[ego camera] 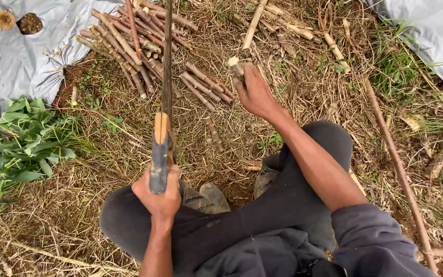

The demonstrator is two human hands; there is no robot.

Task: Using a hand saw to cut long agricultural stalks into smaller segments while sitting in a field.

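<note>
1. Risk, blade path. My left hand [161, 197] grips the grey-and-tan handled long dark blade [166, 77], which points away from me, its far end running out of view over the pile. Should it swing down to the right, I judge it could meet my right hand [255, 92], since the fingers lie just below the cut end of the stick.
2. Risk, slipping piece. My right hand holds a short brown woody stem cutting with a pale cut end [235, 65], upright on the straw-covered ground [303, 87]. The loose dry straw gives poor footing, so the piece may tilt or skid under a blow.
3. Risk, legs. My knees are bent close on either side of the mud-caked grey shoes [208, 197]; a glancing stroke could carry on towards them.
4. Pose, left. Forearm rises from the near edge, wrist straight, grip closed round the handle's near end.
5. Pose, right. Arm in a grey sleeve stretched forward across the right knee, palm down, grip closed about the cutting.
6. Surroundings. A heap of cut brown stem lengths [129, 46] lies far left, just beyond the blade; grey plastic sheeting [21, 56] lies at far left, green leafy plants [21, 143] at left, and a long thin bare stalk [396, 164] lies at right.
</note>
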